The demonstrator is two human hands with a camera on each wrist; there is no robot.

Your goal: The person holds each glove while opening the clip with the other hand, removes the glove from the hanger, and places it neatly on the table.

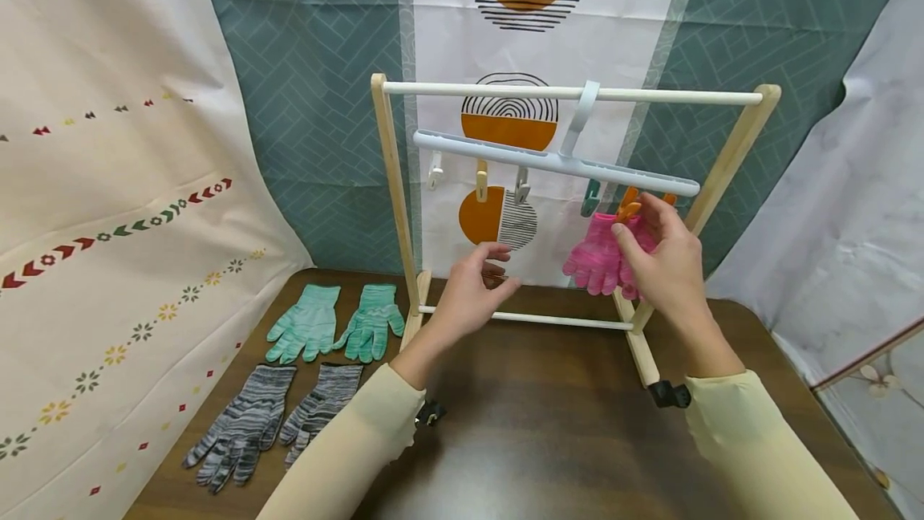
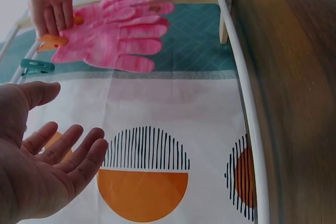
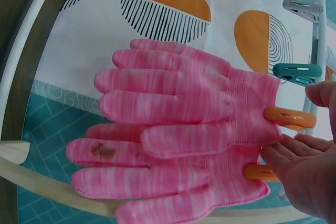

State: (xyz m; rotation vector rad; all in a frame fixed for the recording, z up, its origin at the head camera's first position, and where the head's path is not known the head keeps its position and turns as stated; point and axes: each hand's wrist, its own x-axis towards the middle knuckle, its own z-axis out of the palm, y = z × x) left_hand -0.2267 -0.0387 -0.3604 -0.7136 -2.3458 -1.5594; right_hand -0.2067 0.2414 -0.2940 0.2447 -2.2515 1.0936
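Two pink gloves (image 3: 173,87) hang by their cuffs from orange clips (image 3: 289,117) at the right end of a pale blue hanger (image 1: 491,152). One glove bears a brown smudge. My right hand (image 1: 667,259) is beside these clips. In the right wrist view its thumb stands apart from the nearer clip, and its fingers lie near the cuffs, between the two clips. My left hand (image 1: 472,291) is held in the air below the middle of the hanger, fingers loosely bent, with nothing in it. A green clip (image 1: 590,197) hangs left of the gloves.
The hanger hooks over the top bar (image 1: 498,91) of a wooden rack and tilts down rightward. White, tan and grey clips (image 1: 521,184) hang along its left part. Mint gloves (image 1: 306,321) and grey striped gloves (image 1: 253,416) lie on the brown table (image 1: 549,424) at left.
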